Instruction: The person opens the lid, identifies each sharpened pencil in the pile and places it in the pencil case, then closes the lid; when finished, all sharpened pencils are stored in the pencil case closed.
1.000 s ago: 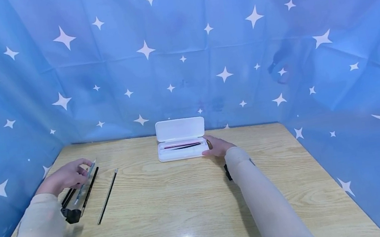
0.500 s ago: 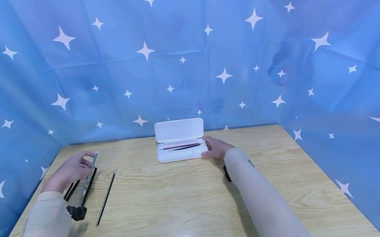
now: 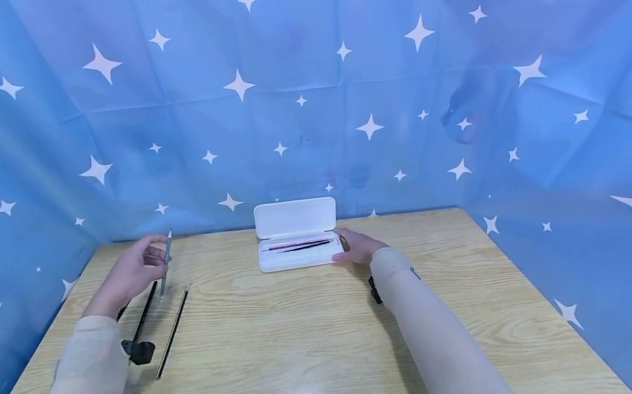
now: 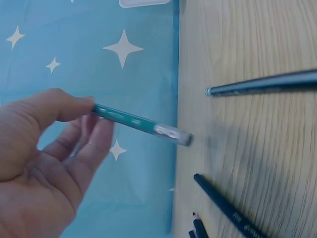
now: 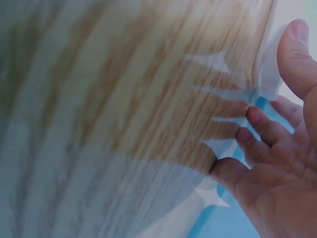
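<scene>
In the head view my left hand (image 3: pixel 134 272) is raised a little over the left side of the table. It pinches a pencil (image 4: pixel 131 120) between thumb and fingers; the left wrist view shows its teal barrel and metal eraser end tipped down toward the table. My right hand (image 3: pixel 360 245) holds the right end of a white pencil case (image 3: pixel 296 217), thumb at the front corner and fingers toward the back. The lid of the case stands raised. Inside lie a dark red pencil (image 3: pixel 292 245) and a black pencil (image 3: pixel 314 245).
Right of the left hand, a dark pencil (image 3: pixel 173 330) lies slanted on the wooden table (image 3: pixel 288 337). Another black pencil (image 3: pixel 146 311) is partly under the left wrist, with more dark pencil ends (image 4: pixel 199 228) beside it. A blue star-patterned curtain (image 3: pixel 300 90) borders the table.
My left hand has lifted the teal pencil off the table and carried it right and toward the back, tilting it more upright. The right hand stays at the case.
</scene>
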`<action>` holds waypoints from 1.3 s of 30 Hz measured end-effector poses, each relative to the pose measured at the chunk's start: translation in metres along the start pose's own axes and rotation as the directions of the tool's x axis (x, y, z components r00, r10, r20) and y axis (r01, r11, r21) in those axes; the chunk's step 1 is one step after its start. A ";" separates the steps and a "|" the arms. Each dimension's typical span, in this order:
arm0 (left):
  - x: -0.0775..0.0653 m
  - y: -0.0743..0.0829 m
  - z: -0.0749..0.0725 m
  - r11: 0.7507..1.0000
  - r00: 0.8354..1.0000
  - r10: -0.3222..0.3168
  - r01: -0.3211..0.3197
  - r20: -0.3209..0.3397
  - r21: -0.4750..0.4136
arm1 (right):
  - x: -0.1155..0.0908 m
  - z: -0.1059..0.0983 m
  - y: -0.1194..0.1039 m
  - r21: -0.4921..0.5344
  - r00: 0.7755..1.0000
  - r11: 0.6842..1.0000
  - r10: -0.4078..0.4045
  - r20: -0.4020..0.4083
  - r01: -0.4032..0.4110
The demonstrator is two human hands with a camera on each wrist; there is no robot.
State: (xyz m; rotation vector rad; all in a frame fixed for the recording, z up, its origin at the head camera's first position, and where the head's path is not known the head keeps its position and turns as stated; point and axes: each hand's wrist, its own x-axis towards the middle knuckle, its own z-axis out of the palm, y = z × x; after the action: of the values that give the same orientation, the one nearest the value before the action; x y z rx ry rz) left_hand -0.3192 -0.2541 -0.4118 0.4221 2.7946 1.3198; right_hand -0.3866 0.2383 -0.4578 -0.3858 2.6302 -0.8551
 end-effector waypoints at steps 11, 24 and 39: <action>0.011 0.009 0.013 0.998 0.987 0.056 -0.060 -0.150 -0.023 | -0.006 0.001 -0.004 -0.019 1.000 1.000 0.008 -0.006 -0.008; 0.024 0.020 0.026 0.985 0.958 0.119 -0.146 -0.260 -0.090 | -0.006 -0.001 -0.008 -0.029 0.999 0.999 0.036 -0.019 -0.037; 0.045 0.032 0.047 0.976 0.962 0.130 -0.166 -0.240 -0.138 | 0.001 0.001 -0.003 -0.051 0.998 0.997 0.056 -0.018 -0.057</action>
State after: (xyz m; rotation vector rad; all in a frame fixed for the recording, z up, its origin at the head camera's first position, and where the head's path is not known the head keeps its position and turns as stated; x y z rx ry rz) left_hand -0.3485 -0.1883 -0.4131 0.5124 2.8569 1.7105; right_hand -0.3867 0.2349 -0.4570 -0.3171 2.6692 -0.7775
